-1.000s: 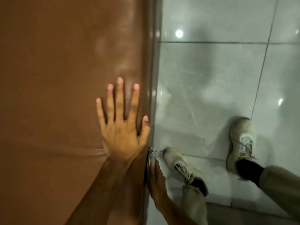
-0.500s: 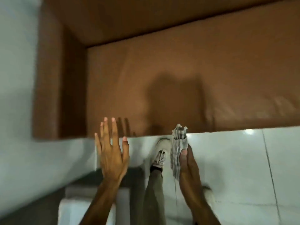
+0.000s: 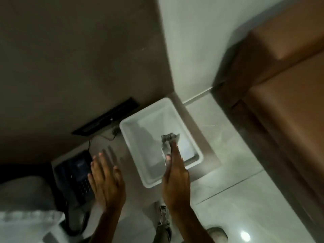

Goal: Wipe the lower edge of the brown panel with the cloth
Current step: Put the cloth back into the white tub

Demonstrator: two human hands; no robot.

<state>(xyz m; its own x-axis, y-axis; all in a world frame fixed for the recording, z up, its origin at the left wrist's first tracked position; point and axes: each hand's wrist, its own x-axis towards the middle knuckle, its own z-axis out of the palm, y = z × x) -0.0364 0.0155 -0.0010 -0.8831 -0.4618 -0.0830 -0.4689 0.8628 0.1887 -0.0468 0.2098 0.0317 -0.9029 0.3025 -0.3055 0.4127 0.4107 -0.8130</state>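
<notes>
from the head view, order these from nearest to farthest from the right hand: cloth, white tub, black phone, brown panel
1. cloth: held in the right hand.
2. white tub: just beyond and under the fingers.
3. black phone: on the left, past the left hand.
4. brown panel: far right.

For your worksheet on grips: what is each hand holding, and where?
The right hand pinches the cloth by its lower end; the left hand holds nothing.

Right hand [image 3: 176, 179] pinches a grey cloth [image 3: 168, 142] over a white tub [image 3: 158, 142] at frame centre; left hand [image 3: 107, 181] hovers flat, fingers spread, above what looks like a dark telephone [image 3: 77, 176]; brown panel [image 3: 284, 106] fills the right side, well apart from both.
</notes>
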